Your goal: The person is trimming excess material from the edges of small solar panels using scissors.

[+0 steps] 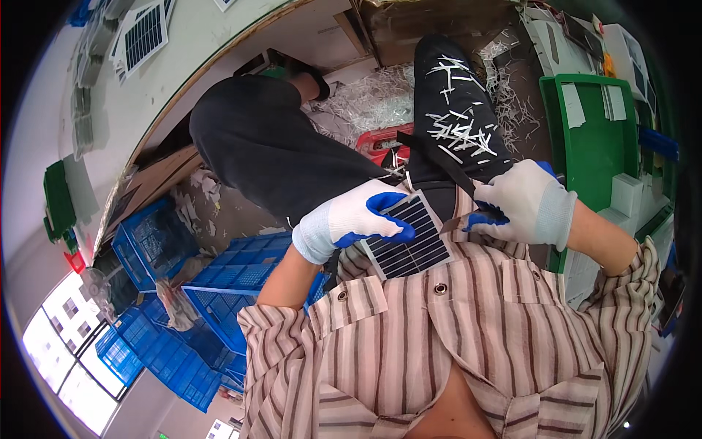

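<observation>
My left hand, in a white glove with blue-coated fingers, is closed on a small solar panel held tilted in front of my shirt. The panel is dark with pale grid lines and a white border. My right hand, gloved the same way, is closed round a tool with a short, flat blade, probably a knife. That blade lies close to the panel's right edge; whether it touches cannot be made out. Fingers hide the tool's handle. Thin white strips are scattered over my dark trouser leg.
A green crate stands at right with white pieces inside. Blue plastic crates are stacked at left. More solar panels lie on the pale table at upper left. White cuttings cover the floor near a red object.
</observation>
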The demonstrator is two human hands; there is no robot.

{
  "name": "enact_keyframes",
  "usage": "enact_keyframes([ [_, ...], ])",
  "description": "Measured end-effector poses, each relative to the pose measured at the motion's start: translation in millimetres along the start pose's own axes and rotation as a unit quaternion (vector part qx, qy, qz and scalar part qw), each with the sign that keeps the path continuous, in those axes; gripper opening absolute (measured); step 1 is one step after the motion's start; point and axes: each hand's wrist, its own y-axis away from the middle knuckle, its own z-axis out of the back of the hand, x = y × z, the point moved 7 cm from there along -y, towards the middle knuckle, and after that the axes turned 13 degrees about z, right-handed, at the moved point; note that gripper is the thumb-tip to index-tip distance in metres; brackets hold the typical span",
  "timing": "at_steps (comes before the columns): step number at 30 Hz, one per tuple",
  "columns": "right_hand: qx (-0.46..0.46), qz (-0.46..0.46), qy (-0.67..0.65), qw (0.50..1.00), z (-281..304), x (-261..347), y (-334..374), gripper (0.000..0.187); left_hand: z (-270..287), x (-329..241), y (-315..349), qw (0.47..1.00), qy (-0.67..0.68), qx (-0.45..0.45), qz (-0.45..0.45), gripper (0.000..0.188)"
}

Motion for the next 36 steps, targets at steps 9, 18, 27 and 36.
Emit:
enact_keyframes([
  [9,0.057,0.007,0.005,0.998,1.1,3.0,-3.4,0.036,4.0,8.6,-8.3,0.998,-0.044,0.015,0.038,0.052],
  [18,-0.015,0.022,-0.145,0.989,3.1,-10.7,2.4,0.028,8.9,8.8,-8.0,0.999,0.001,0.001,0.033,0.052],
  [27,-0.248,0.040,-0.420,0.872,5.4,-12.1,-25.6,0.026,13.8,-27.7,-11.6,0.999,-0.021,0.014,-0.047,0.033],
  [36,-0.534,-0.009,-0.167,0.829,22.8,-68.9,39.0,0.042,29.0,-95.6,4.6,0.866,-0.227,-0.294,-0.334,0.041],
])
